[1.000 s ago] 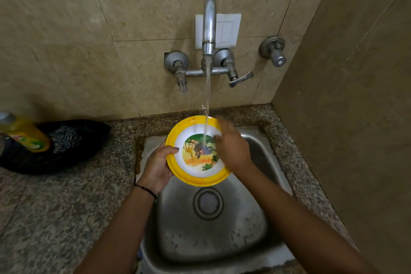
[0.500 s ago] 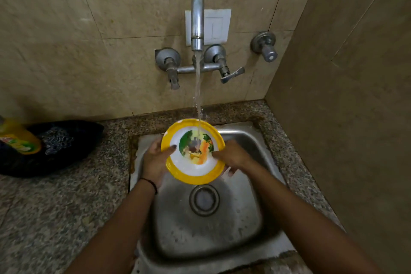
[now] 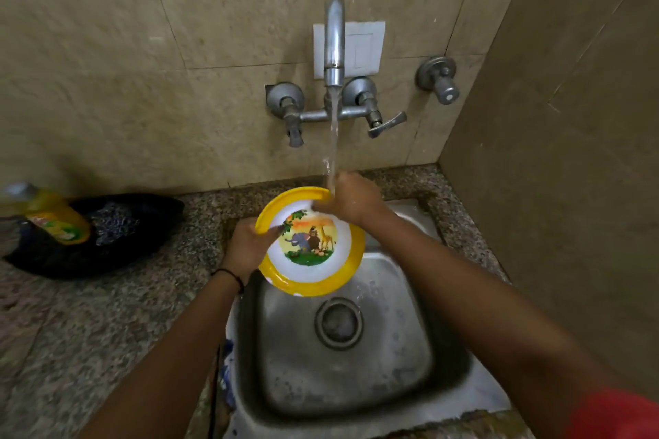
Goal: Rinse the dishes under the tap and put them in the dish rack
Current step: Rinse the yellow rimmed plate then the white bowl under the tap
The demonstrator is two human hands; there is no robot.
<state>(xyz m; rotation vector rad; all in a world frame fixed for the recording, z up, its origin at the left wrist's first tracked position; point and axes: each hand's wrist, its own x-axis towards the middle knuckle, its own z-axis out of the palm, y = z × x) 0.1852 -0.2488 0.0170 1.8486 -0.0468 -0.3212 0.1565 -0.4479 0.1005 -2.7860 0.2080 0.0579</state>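
Holding the yellow-rimmed plate (image 3: 310, 260) tilted over the back edge of the sink (image 3: 392, 367), under the running tap (image 3: 334, 43). Pinching its left rim with left grip (image 3: 248, 242) (thumb inside), curling right grip (image 3: 353, 200) over its far rim.

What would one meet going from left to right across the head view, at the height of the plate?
In order: yellow bottle → left hand → plate → right hand → side wall.
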